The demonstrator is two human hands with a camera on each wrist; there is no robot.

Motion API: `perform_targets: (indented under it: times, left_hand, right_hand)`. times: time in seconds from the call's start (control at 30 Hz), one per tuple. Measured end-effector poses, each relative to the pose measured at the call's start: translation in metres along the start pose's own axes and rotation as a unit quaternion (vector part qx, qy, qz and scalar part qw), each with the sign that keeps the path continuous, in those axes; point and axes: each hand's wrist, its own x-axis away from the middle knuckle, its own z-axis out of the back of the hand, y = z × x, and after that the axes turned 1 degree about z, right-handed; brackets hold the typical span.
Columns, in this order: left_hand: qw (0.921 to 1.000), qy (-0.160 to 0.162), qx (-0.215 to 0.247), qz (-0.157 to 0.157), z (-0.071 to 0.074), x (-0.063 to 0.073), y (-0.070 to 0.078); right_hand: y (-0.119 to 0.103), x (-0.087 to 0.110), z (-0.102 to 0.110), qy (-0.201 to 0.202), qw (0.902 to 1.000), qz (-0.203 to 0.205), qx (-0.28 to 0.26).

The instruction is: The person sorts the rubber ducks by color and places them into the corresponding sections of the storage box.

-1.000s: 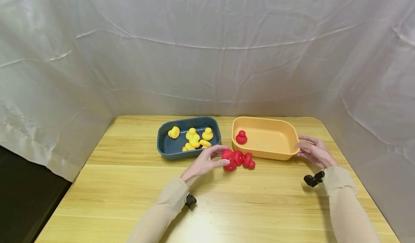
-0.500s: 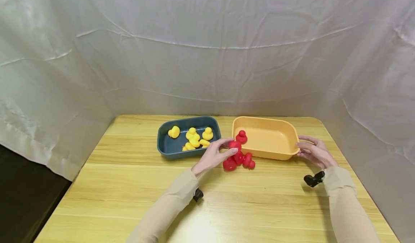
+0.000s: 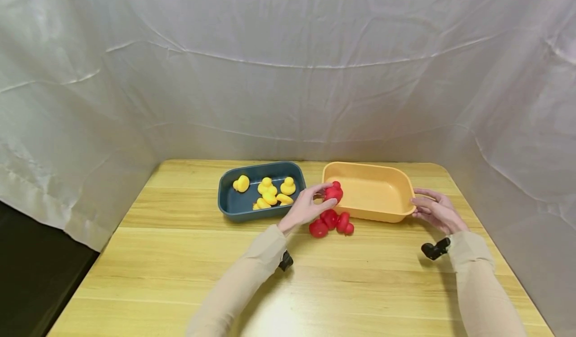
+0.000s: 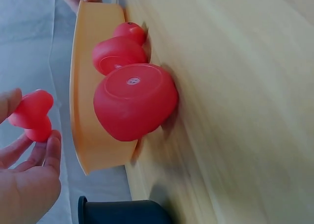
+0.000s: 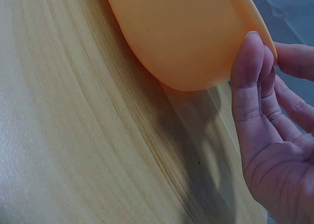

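My left hand (image 3: 307,208) pinches a red rubber duck (image 3: 333,193) between thumb and fingertips, at the left end of the orange tray (image 3: 371,189). In the left wrist view the held duck (image 4: 37,108) hangs clear of the table. Another red duck sits in the tray, mostly hidden behind the held one. Three more red ducks (image 3: 330,219) lie on the table against the tray's near side. At the tray's right end, my right hand (image 3: 437,212) grips the rim; the right wrist view shows the thumb (image 5: 248,67) on the near side and fingers behind.
A dark blue tray (image 3: 230,213) with several yellow ducks (image 3: 267,187) stands left of the orange one. Grey cloth (image 3: 288,77) hangs behind the wooden table (image 3: 351,282) and along its sides.
My left hand has picked a red duck from the group on the table, raised it and carried it right and away over the orange tray's left end. The right hand has stayed put.
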Motion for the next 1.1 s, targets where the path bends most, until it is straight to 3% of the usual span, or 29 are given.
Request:
perform_targets:
  times: [0.57,1.1]
  left_hand:
    - [0.9989,0.008,-0.041,0.021,-0.015,-0.024,0.004]
    - [0.9988,0.01,-0.026,0.04,-0.026,-0.036,0.003]
  right_hand:
    - [0.001,0.001,0.0,-0.001,1.0,0.0,-0.003]
    - [0.001,0.0,0.001,-0.009,0.9999,0.003,-0.013]
